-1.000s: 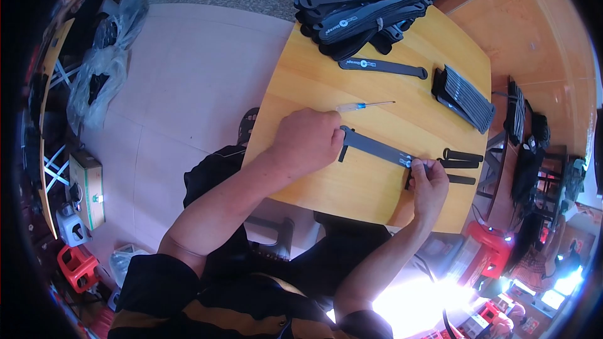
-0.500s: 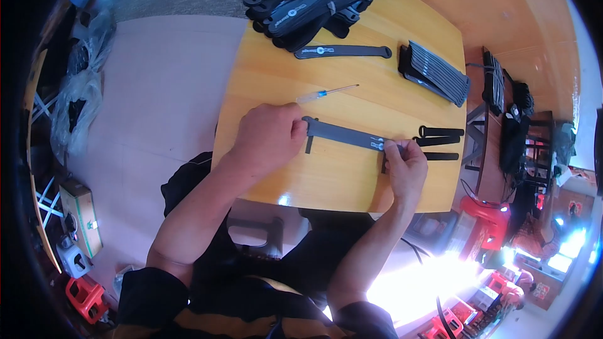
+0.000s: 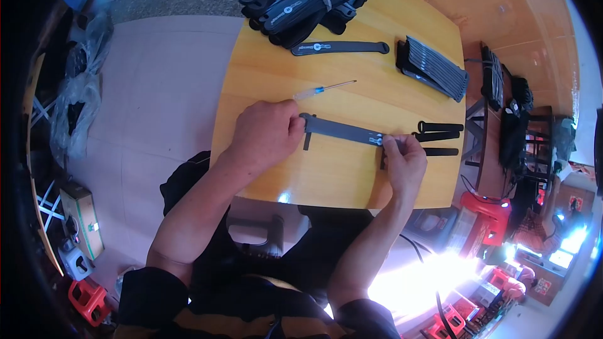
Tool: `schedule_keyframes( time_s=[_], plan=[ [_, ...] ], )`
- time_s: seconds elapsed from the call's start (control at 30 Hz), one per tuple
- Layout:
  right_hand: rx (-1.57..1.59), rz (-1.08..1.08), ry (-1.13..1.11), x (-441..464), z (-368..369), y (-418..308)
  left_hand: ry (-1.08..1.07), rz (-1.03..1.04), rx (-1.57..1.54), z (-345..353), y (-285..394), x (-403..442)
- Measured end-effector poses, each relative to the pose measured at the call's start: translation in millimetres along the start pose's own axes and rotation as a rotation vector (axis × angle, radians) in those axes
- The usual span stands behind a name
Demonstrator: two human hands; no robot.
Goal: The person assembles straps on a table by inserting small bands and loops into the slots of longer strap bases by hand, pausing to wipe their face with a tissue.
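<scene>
Between my hands a dark grey strap [image 3: 342,130] with a small white print near its right end is stretched above the wooden table [image 3: 301,179]. My left hand [image 3: 267,130] is closed in a fist round its left end, where a narrow black piece hangs down. My right hand [image 3: 405,158] pinches the printed end between thumb and fingers. Just beyond my left hand lies a screwdriver [image 3: 323,90] with a clear blue handle. Several short black straps [image 3: 443,136] lie beside my right hand. Farther off, a single printed strap [image 3: 342,48] lies flat.
A heap of dark straps [image 3: 308,0] covers the table's far left corner. A neat stack of straps [image 3: 432,68] sits at the right. Beyond the right edge are a bench with bundled straps [image 3: 493,81] and a red stool [image 3: 487,216]. Plastic bags [image 3: 78,100] are at far left.
The view has shifted slightly, so the table and its things appear a little higher and further left. Both hands keep their hold on the grey strap.
</scene>
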State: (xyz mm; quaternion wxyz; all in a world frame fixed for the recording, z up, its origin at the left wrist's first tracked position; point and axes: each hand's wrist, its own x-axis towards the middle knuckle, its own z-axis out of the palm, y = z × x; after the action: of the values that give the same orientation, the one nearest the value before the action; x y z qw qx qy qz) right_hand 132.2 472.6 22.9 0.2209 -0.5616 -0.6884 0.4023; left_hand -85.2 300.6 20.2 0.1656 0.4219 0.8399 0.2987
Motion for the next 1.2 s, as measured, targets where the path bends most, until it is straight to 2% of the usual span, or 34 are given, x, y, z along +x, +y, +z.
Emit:
schedule_keyframes(
  time_s=[0.87, 1.2],
  plan=[
    [-0.048, -0.002, 0.031, 2.7, 1.0, 4.9, 0.042, -0.004, -0.047, 0.9, 2.9, -1.1],
    [-0.155, -0.023, 0.065, -3.1, 2.1, -7.6, 0.006, -0.016, -0.054, -2.3, 7.5, -0.4]
  ],
)
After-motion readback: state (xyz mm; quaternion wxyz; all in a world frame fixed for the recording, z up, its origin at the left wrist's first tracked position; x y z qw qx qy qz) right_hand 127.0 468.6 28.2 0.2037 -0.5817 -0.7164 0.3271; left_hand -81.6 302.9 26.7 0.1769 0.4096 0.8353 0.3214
